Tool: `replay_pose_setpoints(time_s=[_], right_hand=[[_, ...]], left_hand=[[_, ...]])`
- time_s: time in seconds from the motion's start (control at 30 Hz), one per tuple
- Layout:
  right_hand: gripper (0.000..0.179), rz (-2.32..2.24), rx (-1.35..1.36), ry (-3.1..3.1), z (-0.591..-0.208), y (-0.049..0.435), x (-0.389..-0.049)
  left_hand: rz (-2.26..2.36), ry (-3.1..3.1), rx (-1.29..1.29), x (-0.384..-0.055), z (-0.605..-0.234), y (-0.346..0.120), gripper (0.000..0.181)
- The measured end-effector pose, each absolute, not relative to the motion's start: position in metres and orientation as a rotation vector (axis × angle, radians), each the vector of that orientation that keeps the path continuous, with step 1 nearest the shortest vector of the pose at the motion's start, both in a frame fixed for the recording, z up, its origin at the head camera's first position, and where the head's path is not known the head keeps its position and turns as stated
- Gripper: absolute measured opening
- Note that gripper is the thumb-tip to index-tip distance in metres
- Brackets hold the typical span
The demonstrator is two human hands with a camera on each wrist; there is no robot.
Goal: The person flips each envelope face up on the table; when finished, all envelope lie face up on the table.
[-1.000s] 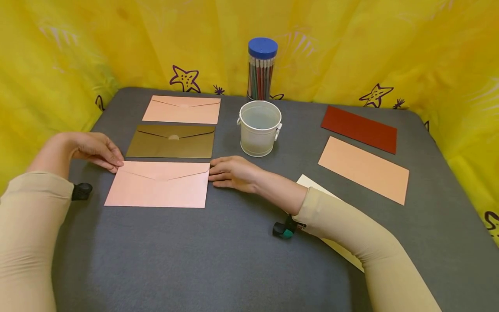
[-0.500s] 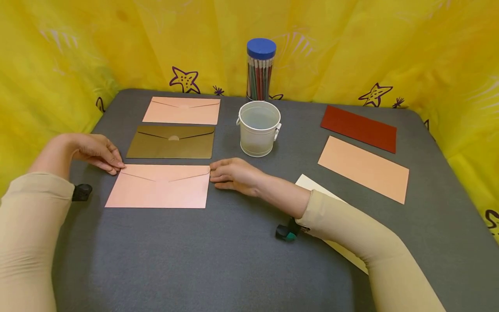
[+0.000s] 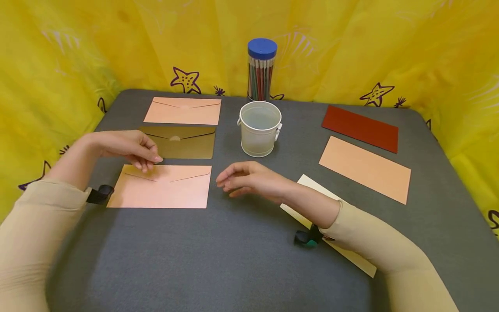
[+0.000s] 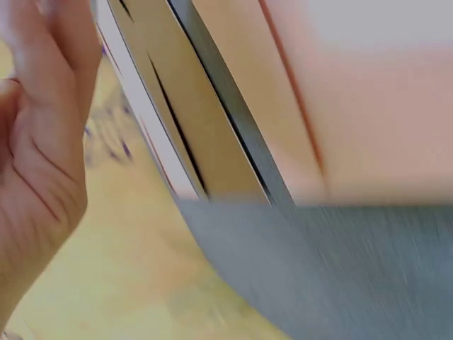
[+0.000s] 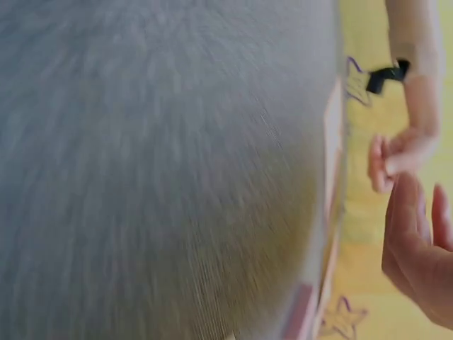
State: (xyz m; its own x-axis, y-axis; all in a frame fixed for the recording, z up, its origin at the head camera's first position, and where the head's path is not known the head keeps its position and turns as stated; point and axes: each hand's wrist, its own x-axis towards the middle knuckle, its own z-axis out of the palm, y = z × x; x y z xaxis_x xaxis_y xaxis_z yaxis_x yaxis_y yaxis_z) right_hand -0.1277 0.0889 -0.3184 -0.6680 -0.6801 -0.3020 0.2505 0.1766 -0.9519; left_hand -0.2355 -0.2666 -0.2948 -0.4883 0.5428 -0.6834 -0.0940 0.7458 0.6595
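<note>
In the head view my left hand [image 3: 130, 149] hovers over the gap between the gold envelope [image 3: 187, 145] and the pink envelope [image 3: 163, 190], its fingers loosely bent and holding nothing. It hides the gold envelope's left part and a bit of the pink one's top edge. Just right of the pink envelope, my right hand [image 3: 253, 180] is raised off the table with relaxed fingers, also holding nothing. A peach envelope [image 3: 183, 113] lies behind the gold one, making a column of three, flaps facing up. The left wrist view shows the pink envelope [image 4: 382, 106] blurred beside that hand.
A white pail [image 3: 260, 138] stands mid-table before a blue-lidded jar of pencils [image 3: 262, 71]. On the right lie a red rectangle [image 3: 360, 129], a peach rectangle [image 3: 366, 169] and a cream one [image 3: 358, 258] partly under the right forearm. Yellow curtain [image 3: 331, 43] surrounds the grey table [image 3: 195, 255].
Both hands have let go of the pink envelope's sides. The left has risen and moved right over the envelopes; the right has drawn back to the right. The envelopes stay in place.
</note>
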Motion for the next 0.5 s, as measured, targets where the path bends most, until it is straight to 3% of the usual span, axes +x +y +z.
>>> replay_pose_setpoints(time_s=[0.3,0.5], right_hand=[[0.028,-1.452,-0.651,1.806,-0.294,0.147,-0.136],[0.026,-1.437,-0.632,1.889,-0.287,0.19,-0.147]], left_hand=[[0.812,1.94,0.524,-0.204,-0.291,-0.182,0.027],[0.826,1.869,0.67,-0.182,-0.292,-0.135,0.024]])
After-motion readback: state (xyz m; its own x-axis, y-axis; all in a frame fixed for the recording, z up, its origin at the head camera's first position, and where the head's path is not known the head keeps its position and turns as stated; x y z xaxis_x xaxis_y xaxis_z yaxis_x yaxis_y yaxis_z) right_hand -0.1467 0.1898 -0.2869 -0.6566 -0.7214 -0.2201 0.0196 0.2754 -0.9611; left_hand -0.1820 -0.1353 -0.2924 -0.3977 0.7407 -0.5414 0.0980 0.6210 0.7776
